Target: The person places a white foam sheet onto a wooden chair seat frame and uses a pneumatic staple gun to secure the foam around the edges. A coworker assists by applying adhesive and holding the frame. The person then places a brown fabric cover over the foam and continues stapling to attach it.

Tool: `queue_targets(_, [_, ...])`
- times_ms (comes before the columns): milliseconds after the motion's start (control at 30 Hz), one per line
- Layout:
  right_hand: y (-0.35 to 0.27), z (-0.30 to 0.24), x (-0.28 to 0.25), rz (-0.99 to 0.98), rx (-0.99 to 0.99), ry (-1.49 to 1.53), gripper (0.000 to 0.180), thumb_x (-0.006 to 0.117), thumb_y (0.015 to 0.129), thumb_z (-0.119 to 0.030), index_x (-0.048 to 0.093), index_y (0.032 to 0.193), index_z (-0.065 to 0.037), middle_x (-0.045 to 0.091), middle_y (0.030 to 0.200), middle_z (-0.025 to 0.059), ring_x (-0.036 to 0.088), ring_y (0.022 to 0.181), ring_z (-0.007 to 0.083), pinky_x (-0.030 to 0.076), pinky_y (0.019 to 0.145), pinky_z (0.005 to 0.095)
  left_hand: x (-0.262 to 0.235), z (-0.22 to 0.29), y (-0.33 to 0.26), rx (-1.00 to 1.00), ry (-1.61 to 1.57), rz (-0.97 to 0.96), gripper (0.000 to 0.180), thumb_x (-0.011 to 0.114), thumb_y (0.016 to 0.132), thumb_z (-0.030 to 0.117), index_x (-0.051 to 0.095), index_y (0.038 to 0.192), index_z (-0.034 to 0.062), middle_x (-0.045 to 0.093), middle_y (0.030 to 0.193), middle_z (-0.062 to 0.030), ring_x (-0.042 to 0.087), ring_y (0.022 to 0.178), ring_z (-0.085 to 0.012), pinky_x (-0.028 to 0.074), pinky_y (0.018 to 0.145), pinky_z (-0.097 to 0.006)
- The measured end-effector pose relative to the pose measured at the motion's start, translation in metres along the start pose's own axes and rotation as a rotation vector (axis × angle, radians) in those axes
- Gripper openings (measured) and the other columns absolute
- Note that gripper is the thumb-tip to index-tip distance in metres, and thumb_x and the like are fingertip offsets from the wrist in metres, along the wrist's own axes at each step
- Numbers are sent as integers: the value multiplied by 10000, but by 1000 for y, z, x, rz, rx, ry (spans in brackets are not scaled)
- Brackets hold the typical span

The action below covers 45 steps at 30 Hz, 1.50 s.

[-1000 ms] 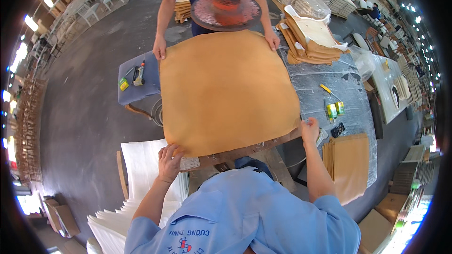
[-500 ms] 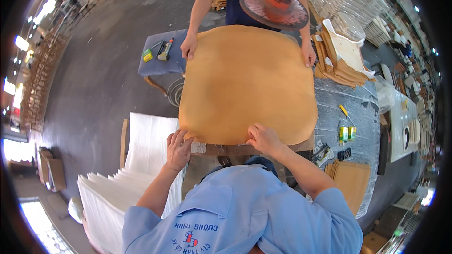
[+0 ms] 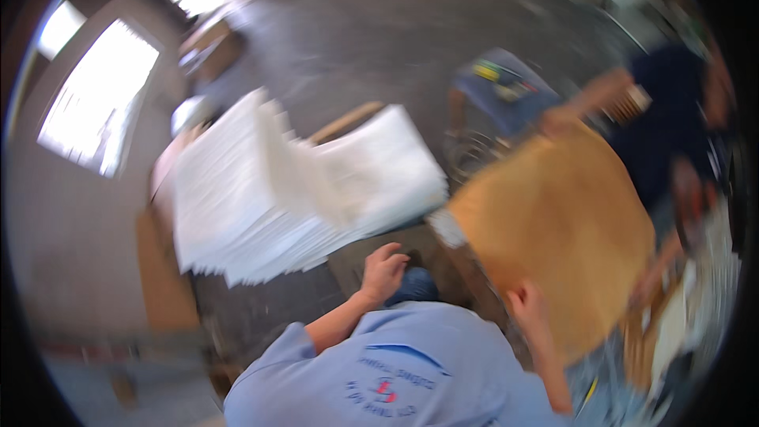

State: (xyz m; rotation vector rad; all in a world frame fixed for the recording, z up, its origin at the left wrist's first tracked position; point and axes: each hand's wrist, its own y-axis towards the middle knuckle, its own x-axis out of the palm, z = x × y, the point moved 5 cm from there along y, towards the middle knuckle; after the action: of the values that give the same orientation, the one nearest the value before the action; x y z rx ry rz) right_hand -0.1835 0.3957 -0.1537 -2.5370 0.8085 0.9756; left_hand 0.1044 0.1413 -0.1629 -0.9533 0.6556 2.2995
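Observation:
A large tan, smooth panel with rounded corners, like a covered seat (image 3: 565,229), lies on the work surface to the right. My left hand (image 3: 385,271) is away from the panel, over the gap near the white sheets, its fingers loosely bent with nothing visible in them. At the panel's near edge is my right hand (image 3: 530,308), its fingers smeared by motion, so their grip is unclear. Across from me a co-worker's hand (image 3: 560,122) touches the far corner. Left of my left hand stands a thick stack of white sheets (image 3: 316,190), bent upward on one side.
A blue-topped stool (image 3: 506,103) behind the panel bears a small yellow item and tools. The co-worker, in a dark shirt (image 3: 660,119), stands at the right. Brown pieces (image 3: 644,324) are piled at lower right. A bright window (image 3: 99,99) is in the left wall.
The view has swung left, bringing the white stack to the middle and the panel to the right. My left hand has let go of the panel's edge and moved toward the stack.

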Motion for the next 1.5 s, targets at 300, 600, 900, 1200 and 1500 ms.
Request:
queue_targets(300, [4,37,-6,-231,103,-67,167,749,861,-97,598,882,-30,615,769,51,576,690,160,475,638,344,-183,-159,-40,-662,644,573,849,796,836,129,430,1602,116,360,1629,-231,315,1533,-484,297,1208,-637])
queue_targets(600, [27,6,5,-371,305,19,201,780,895,-216,649,930,-68,679,817,116,629,795,196,537,707,433,-343,-304,-28,-629,354,324,658,708,812,10,621,1460,91,697,1340,-234,635,1307,-407,501,1092,-500])
queue_targets(900, [37,-15,-3,-455,379,-158,231,783,901,-269,643,922,-87,696,827,118,636,782,203,542,698,436,-348,-303,-13,-444,630,293,617,697,840,43,618,1446,124,680,1375,-165,649,1264,-356,475,1095,-512])
queue_targets(1200, [41,-22,-7,-499,396,-274,262,786,907,-322,636,915,-107,714,837,119,643,770,209,547,689,439,-306,-327,-19,-581,739,85,789,619,915,59,418,1653,251,350,1694,-194,307,1540,-505,279,1195,-688])
queue_targets(1500, [35,-29,-5,-501,479,-225,310,769,908,-373,625,870,-101,713,817,143,633,750,246,546,704,455,-327,-326,-4,-410,795,37,767,625,874,23,458,1612,142,472,1574,-274,499,1377,-534,432,1090,-638])
